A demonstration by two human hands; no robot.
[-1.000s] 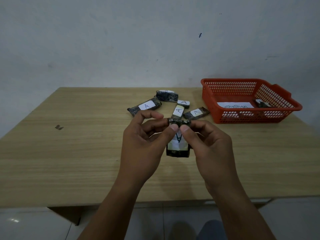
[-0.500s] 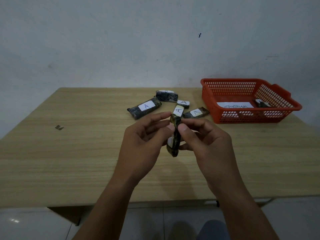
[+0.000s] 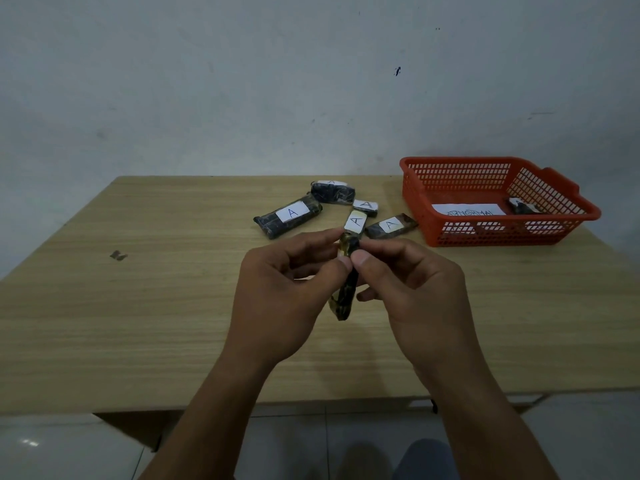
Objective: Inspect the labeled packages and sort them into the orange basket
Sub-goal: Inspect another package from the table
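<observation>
Item first: orange basket (image 3: 450, 233), far right on the wooden table (image 3: 138, 306), holding a white paper sheet (image 3: 467, 210) with handwriting and one dark package (image 3: 523, 206) at its right side. Held package (image 3: 344, 296): dark wrapper, upright and edge-on above the near middle of the table, its top end pinched between thumb and fingers of both the left hand (image 3: 280, 299) and the right hand (image 3: 412, 289). Loose packages, far middle of the table, each with a white "A" label: a long one (image 3: 287, 218) at left, a dark one (image 3: 332, 192) farthest back, a small one (image 3: 365, 206), a narrow one (image 3: 355, 222) just beyond the fingertips, one (image 3: 391, 226) nearest the basket. Change from a second ago: held package turned from label-facing to edge-on; all else unmoved.
</observation>
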